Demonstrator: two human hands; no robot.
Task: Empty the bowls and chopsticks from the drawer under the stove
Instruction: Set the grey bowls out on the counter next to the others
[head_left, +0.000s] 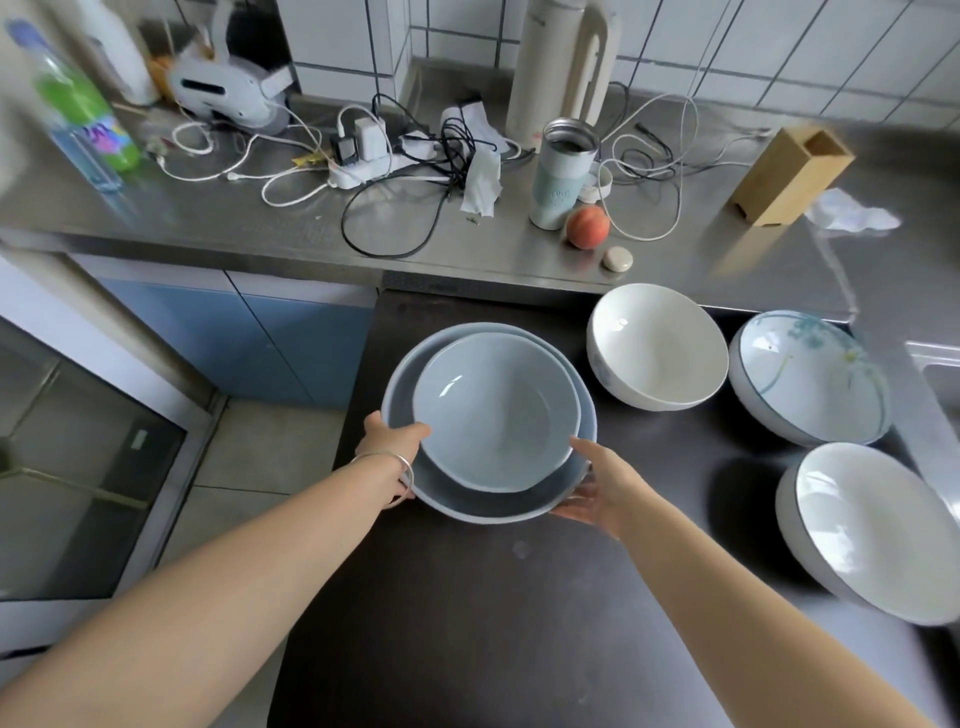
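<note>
1. The left hand (388, 434) holds the left side of two stacked blue bowls. Its thumb hooks over the rim of the small blue bowl (496, 410), and there is a bracelet on the wrist.
2. The right hand (597, 491) cups the right side of the big blue bowl (467, 501) from below, with the fingers curled under it and the thumb up at the rim.
3. The small bowl sits inside the big one. Both are at the left part of the dark surface (493, 623). I cannot tell if they rest on it or hang just above it.
4. Three more bowls are already out on the right: a cream bowl (657, 345), a flower bowl (808, 376) and a white bowl (872, 535).
5. So I think a good part of the job is done. I see no chopsticks and no drawer, so I cannot tell how much is left.
6. The left edge of the dark surface is close to the left hand, with the floor below. The blue bowls should not go further left.
7. There is open room near the front middle. The steel counter (260, 218) behind is crowded with cables, a cup and a peach.
</note>
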